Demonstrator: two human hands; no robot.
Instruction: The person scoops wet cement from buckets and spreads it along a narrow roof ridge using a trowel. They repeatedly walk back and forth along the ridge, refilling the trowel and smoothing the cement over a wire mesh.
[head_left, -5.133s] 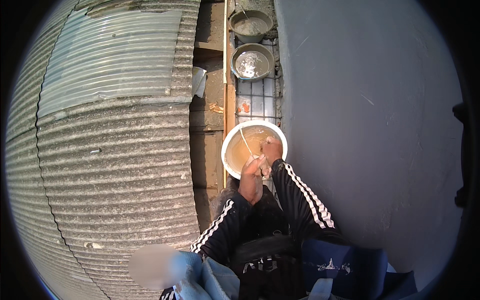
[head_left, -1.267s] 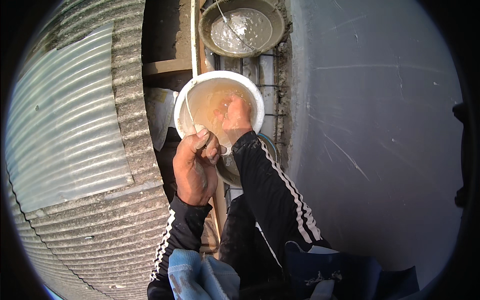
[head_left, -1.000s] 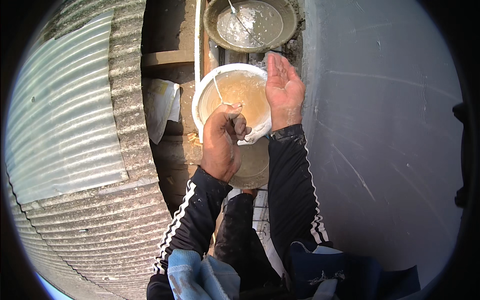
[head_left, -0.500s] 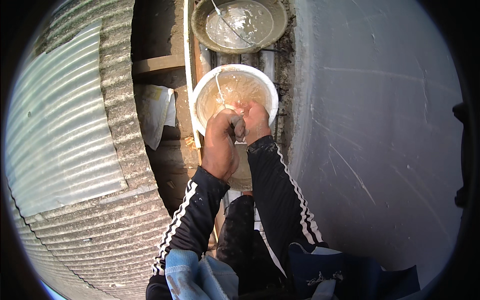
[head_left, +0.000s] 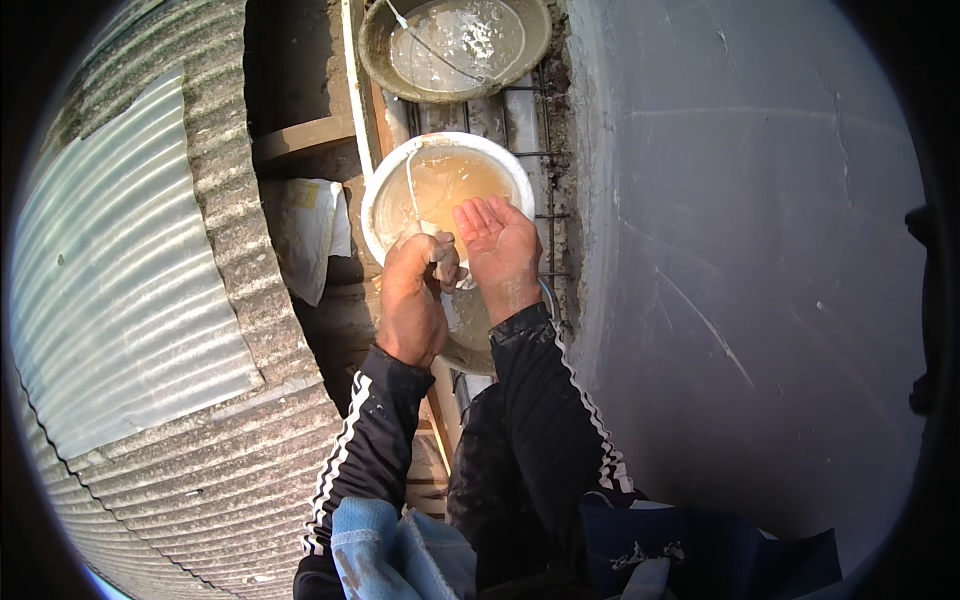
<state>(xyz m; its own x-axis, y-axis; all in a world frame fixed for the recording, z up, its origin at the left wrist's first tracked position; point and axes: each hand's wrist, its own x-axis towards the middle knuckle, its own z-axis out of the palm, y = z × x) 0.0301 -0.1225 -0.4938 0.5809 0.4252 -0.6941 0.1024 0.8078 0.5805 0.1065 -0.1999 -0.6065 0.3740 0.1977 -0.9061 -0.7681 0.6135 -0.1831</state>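
Note:
A white bucket [head_left: 375, 215] of cloudy tan water stands in front of me, its thin pale handle [head_left: 411, 180] slanting across the opening. My left hand [head_left: 418, 285] is over the near left rim with fingers curled in; the handle's lower end runs behind it, and whatever lies inside the fingers is hidden. Just to its right, my right hand [head_left: 500, 245] is over the near right of the bucket, palm up, fingers stretched and slightly cupped. Wet skin shows on it, and nothing lies in the palm.
Beyond stands a grey, mud-coated bucket [head_left: 545, 50] of murky water. Another greyish container [head_left: 470, 350] sits below my wrists. Metal bars [head_left: 540, 155] edge the narrow strip. Corrugated roofing [head_left: 150, 270] lies left, a smooth grey wall [head_left: 740, 250] right, and a whitish sack [head_left: 305, 235] near the roof edge.
My hands, together over the water before, have come apart. The right hand has turned palm up and its fingers have straightened; the left stays curled. The whole view has shifted slightly.

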